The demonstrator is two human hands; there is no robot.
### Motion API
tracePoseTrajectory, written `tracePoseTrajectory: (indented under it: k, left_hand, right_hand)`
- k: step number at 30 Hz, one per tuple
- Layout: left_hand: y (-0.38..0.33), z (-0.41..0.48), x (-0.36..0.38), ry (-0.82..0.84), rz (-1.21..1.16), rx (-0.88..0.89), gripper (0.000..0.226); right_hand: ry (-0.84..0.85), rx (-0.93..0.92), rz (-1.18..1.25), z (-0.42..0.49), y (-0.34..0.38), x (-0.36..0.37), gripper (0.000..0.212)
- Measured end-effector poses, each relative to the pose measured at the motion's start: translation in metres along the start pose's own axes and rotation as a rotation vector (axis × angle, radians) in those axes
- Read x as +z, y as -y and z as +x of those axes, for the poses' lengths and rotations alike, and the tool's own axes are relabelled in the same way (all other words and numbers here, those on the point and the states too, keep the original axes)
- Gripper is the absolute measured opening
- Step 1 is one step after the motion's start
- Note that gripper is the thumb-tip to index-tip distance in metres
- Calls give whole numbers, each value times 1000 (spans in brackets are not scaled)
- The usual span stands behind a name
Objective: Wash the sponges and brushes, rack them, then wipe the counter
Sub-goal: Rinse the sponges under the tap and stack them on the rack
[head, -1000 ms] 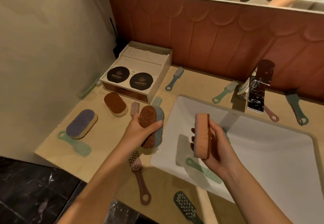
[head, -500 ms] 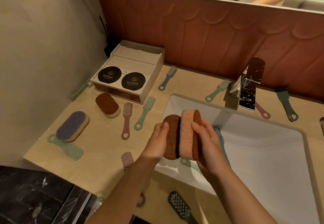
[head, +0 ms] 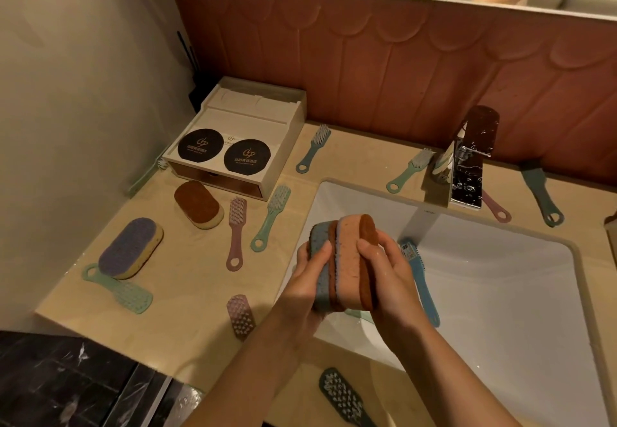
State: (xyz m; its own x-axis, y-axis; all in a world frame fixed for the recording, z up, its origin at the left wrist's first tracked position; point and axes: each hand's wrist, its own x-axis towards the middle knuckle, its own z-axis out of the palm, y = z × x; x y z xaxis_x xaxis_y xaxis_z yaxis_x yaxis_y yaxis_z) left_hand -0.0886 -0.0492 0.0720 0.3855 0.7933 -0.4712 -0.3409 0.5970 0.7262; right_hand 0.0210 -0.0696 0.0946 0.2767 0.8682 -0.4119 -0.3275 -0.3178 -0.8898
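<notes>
Beige stone worktop [head: 187,279] runs along a wall of reddish scalloped panels, with a white rectangular sink [head: 484,293] set into it and a chrome tap [head: 470,166] standing at the sink's far edge. Over the near left corner of the basin, both hands press a stack of sponges [head: 344,259] together on edge. The left hand [head: 309,279] clasps the blue-grey face of the stack, its grip closed on it with the thumb lying over the top; the right hand [head: 390,269] clamps the brown face on the other side, fingers curled over the edge. Between those faces show a brown layer, a thin lilac one and a thick peach one; how many separate sponges that makes cannot be told.

Inside the sink, just right of the right hand, lies a blue brush [head: 419,276] with a label on its head. On the worktop to the left, a purple-topped sponge [head: 132,248] rests partly on a mint brush [head: 123,288], and a brown-topped sponge [head: 198,204] sits just in front of a white box [head: 240,149] bearing two black round coasters. A pink brush [head: 236,233] and a pale green brush [head: 271,217] lie side by side near the box. Another pink brush [head: 241,316] lies bristles up near the front edge, partly behind the left forearm, and a dark teal brush [head: 344,396] lies in front of the sink. More brushes lie along the back wall, on either side of the tap.
</notes>
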Motion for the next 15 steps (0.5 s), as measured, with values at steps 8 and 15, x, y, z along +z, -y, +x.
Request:
tracePoseTrajectory:
  k: [8, 15]
  left_hand:
    - [-6, 3, -6, 39, 47, -13, 66]
    - [-15, 6, -15, 38, 194, 67, 43]
  right_hand:
    - [50, 12, -104, 3, -2, 6, 29]
    - [236, 9, -333, 10, 8, -13, 46]
